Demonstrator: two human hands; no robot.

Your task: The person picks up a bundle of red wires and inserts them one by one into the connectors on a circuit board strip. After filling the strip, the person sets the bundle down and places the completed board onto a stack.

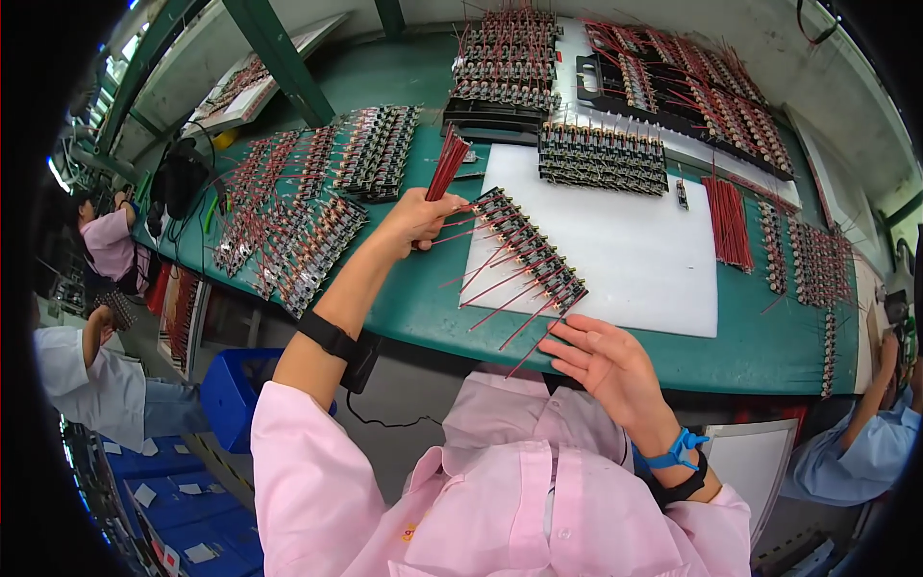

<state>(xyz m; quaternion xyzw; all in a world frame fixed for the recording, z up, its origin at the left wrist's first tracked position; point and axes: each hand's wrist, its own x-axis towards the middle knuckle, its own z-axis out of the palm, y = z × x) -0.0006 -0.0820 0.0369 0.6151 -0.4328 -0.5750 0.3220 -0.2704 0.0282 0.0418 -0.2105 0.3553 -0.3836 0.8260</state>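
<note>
My left hand [415, 221] is closed around a bundle of red wires [448, 165] that stands up out of the fist. Beside it, a strip of small circuit boards [532, 252] lies slantwise over the front left part of a white board [654, 269]. Thin red wires stick out from the strip toward me. Its upper left end comes close to my left fingers; whether they touch it I cannot tell. At the lower right end is my right hand [611, 365], fingers stretched out and palm partly turned up, holding nothing that I can see.
A block of circuit-board strips [603, 159] lies at the white board's back edge, a loose small board [682, 194] beside it. Red wires [729, 223] are piled on the right. Wired strips [308, 245] cover the green table's left. Co-workers [104, 236] sit at both sides.
</note>
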